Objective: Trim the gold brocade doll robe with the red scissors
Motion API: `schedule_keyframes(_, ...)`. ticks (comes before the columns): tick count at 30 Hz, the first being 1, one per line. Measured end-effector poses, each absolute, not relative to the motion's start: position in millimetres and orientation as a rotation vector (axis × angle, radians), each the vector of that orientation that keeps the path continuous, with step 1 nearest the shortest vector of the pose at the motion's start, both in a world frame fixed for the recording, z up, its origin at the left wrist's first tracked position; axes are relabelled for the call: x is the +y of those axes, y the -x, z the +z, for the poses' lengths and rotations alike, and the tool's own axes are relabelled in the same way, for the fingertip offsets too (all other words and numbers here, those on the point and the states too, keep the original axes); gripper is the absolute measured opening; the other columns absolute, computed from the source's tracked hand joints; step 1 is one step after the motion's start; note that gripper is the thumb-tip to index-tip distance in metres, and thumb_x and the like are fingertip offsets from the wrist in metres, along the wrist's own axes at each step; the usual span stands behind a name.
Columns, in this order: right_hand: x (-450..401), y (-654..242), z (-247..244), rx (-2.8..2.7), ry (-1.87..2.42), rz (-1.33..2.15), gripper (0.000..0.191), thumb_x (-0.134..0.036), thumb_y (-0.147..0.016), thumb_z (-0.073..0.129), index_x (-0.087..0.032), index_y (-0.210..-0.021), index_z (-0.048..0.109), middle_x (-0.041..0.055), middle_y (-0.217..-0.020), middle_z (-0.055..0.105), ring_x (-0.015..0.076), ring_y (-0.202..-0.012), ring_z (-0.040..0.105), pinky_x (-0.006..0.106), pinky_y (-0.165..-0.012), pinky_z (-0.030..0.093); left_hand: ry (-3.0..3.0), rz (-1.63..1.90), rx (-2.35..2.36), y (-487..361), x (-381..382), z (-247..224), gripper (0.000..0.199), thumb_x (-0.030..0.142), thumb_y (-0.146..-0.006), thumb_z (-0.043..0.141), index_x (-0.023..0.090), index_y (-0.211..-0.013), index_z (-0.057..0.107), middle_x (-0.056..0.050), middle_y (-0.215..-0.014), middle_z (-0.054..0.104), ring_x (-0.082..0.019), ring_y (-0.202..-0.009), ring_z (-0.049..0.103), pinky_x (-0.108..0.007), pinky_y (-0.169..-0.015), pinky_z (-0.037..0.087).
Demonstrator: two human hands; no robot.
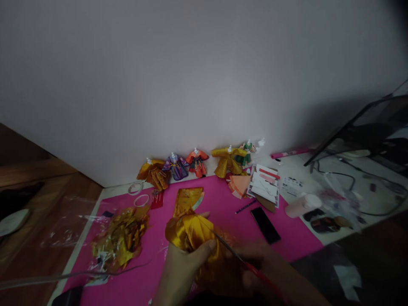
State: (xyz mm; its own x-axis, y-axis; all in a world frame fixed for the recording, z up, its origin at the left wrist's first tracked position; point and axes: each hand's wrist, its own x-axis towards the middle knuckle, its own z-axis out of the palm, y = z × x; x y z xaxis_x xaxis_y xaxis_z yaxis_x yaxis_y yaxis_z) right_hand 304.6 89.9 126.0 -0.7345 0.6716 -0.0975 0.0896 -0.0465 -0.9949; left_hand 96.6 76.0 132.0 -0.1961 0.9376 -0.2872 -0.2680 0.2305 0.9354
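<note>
Bunched gold satin cloth [193, 231] sits in my left hand [188, 259], the thumb pressed on its front and fingertips showing behind. My right hand [261, 263], partly dark and blurred, grips red-handled scissors [259, 274]. Their thin metal blade points up and left, its tip against the cloth; whether the blades are apart I cannot tell. More of the cloth hangs down between my hands into shadow. Just behind the bunch, a flat gold patterned piece [188, 199] with a pale curved edge lies on the pink mat [156, 238].
Small dressed doll bodies, including a purple-robed one [174, 166] and an orange-robed one [196, 163], stand along the wall. Gold scraps [124, 238] are heaped left. A black phone [265, 225], a pencil [245, 207], papers [264, 185] and a pale bottle [302, 205] lie right.
</note>
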Motion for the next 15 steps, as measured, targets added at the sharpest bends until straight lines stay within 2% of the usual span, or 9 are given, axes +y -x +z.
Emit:
schedule_keyframes(9, 92.7, -303.2, 131.7, -1.736, 0.738, 1.833, 0.05, -0.069, -0.087, 0.06, -0.019, -0.086, 0.066, -0.0038, -0.071, 0.046, 0.0122, -0.063, 0.035, 0.024, -0.055, 0.03, -0.71, 1.26, 1.334, -95.6, 75.1, 128.6, 0.055, 0.028, -0.065, 0.085, 0.018, -0.117, 0.07, -0.007, -0.094, 0.078, -0.025, -0.082, 0.073, -0.035, -0.074, 0.059)
schedule_keyframes(15, 90.9, -302.1, 135.4, -1.711, 0.791, 1.868, 0.048, -0.067, -0.084, 0.066, -0.019, -0.08, 0.064, -0.0043, -0.068, 0.043, 0.011, -0.061, 0.034, 0.022, -0.052, 0.028, -0.713, 1.26, 1.337, -97.3, 75.9, 132.9, 0.054, 0.026, -0.065, 0.084, 0.019, -0.117, 0.072, -0.006, -0.095, 0.078, -0.025, -0.083, 0.072, -0.034, -0.072, 0.057)
